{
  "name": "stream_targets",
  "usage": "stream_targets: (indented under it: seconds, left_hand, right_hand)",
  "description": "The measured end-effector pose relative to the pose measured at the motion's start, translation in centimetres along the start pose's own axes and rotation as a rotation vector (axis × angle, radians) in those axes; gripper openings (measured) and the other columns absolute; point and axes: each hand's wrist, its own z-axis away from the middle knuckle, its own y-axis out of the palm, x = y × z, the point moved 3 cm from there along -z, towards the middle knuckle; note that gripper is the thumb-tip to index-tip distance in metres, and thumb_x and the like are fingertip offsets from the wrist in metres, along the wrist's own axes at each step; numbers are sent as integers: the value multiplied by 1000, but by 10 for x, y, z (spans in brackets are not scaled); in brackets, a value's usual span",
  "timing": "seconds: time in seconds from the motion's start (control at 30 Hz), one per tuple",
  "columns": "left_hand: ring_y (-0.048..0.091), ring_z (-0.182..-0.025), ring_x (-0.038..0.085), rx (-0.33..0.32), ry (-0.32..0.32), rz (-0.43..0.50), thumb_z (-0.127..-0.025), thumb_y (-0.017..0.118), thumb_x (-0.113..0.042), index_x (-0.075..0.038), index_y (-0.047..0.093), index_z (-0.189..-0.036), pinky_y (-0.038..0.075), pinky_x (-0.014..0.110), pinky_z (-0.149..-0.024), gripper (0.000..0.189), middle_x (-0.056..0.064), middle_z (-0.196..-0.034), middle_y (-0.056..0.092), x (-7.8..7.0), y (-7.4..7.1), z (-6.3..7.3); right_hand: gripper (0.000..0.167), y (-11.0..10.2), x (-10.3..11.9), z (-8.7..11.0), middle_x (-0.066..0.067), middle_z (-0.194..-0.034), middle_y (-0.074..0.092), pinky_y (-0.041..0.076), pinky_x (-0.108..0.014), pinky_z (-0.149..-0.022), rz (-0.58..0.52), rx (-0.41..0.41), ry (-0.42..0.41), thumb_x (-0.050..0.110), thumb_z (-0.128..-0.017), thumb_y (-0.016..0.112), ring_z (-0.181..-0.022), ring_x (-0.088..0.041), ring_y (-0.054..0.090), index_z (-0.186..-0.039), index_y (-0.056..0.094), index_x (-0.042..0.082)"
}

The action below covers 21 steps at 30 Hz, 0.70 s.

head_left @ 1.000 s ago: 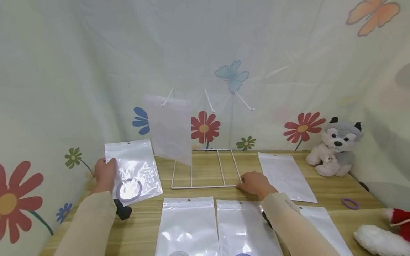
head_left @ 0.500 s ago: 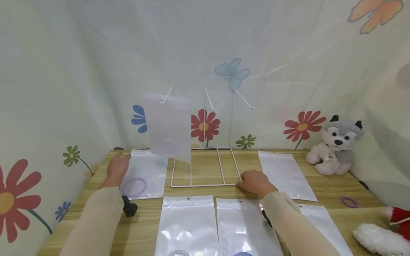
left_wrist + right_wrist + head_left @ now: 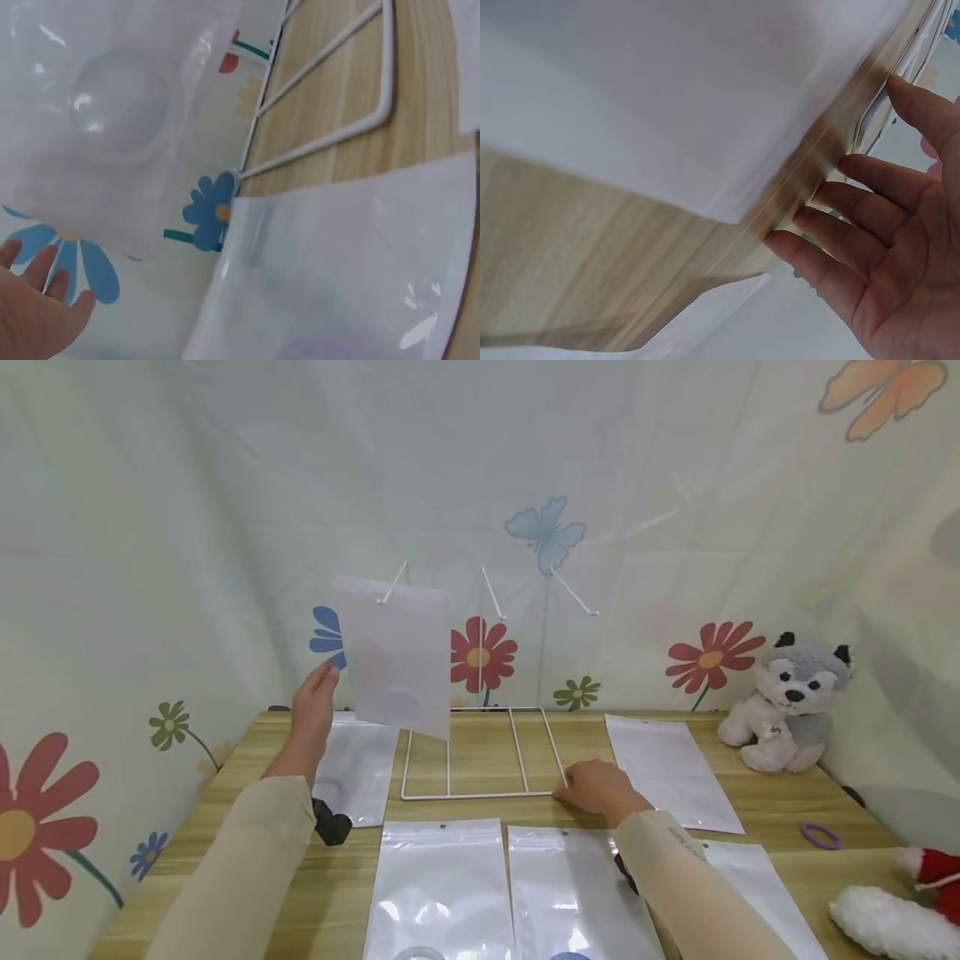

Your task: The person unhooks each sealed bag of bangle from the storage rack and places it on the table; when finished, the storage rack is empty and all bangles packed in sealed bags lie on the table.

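Note:
My left hand (image 3: 312, 706) is raised beside the lower left edge of a white zip bag (image 3: 393, 652) that hangs from the rack's left hook. In the left wrist view its fingers (image 3: 41, 262) are spread and hold nothing; a round ring (image 3: 120, 105) shows through the hanging bag. Another zip bag (image 3: 363, 768), with a pale purple ring in it, lies on the table behind the left wrist. My right hand (image 3: 596, 787) rests at the front right corner of the white wire rack (image 3: 480, 796). Its fingers (image 3: 870, 176) are nearly straight, fingertips on the table by the wire.
Two zip bags (image 3: 441, 877) with rings lie side by side in front of the rack. More zip bags (image 3: 675, 768) lie to the right. The rack's middle hook (image 3: 492, 593) and right hook (image 3: 575, 593) are bare. A purple ring (image 3: 821, 836) and plush husky (image 3: 787, 702) are on the right.
My left hand has laid its zip bag flat on the table left of the rack, let go, and risen rightward to the hanging bag. The right hand has stayed at the rack's corner.

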Motion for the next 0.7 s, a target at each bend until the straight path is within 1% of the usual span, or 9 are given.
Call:
stream_targets:
  seconds: [0.07, 0.13, 0.3, 0.37, 0.47, 0.57, 0.7]
  left_hand:
    - [23, -149, 24, -9, 30, 60, -105, 41, -43, -15, 28, -157, 18, 40, -120, 60, 6, -162, 27, -9, 5, -1]
    - [30, -146, 22, -31, 43, 96, -103, 48, -44, -18, 29, -157, 23, 39, -119, 63, 7, -159, 33, -16, 9, -3]
    - [45, -134, 21, -108, 89, 160, -95, 66, -39, -19, 40, -151, 36, 35, -112, 65, 11, -146, 48, -32, 12, -7]
    - [48, -129, 20, -131, 101, 169, -94, 69, -37, -18, 46, -147, 39, 33, -109, 62, 12, -140, 53, -36, 12, -8]
    - [52, -120, 18, -155, 99, 179, -91, 73, -35, -17, 52, -142, 43, 31, -105, 58, 10, -131, 57, -40, 10, -7]
    - [54, -113, 16, -177, 104, 183, -89, 75, -35, -13, 55, -136, 45, 31, -102, 56, 7, -124, 60, -43, 8, -4]
    - [55, -104, 15, -195, 135, 192, -89, 76, -32, -10, 59, -126, 47, 29, -95, 47, 4, -112, 61, -49, 7, -2]
  right_hand:
    - [30, 1, 0, 0, -4, -82, 63, 51, -47, -73, -1, -2, -4, 39, -92, 67, -76, -23, 57, -87, 64, 10]
    - [30, 1, 0, 0, -4, -82, 63, 51, -47, -73, 0, -7, -10, 39, -92, 68, -76, -23, 57, -88, 64, 10]
    - [30, 1, 0, 1, -4, -82, 63, 51, -47, -73, 5, -12, -11, 39, -92, 68, -75, -23, 57, -87, 64, 10]
    - [30, 1, 0, 1, -4, -82, 63, 51, -47, -73, 4, -12, -8, 39, -92, 68, -75, -23, 57, -87, 64, 10]
    - [30, 1, -1, 0, -3, -81, 63, 51, -46, -73, 0, -6, -1, 39, -92, 68, -74, -23, 57, -86, 63, 10]
    - [30, 2, 0, 0, -3, -81, 62, 51, -46, -73, -1, -4, -4, 39, -92, 68, -74, -22, 56, -85, 62, 11]
    - [30, 2, -1, 0, -3, -80, 62, 51, -46, -73, 0, -8, -4, 39, -92, 67, -74, -22, 56, -85, 63, 10]
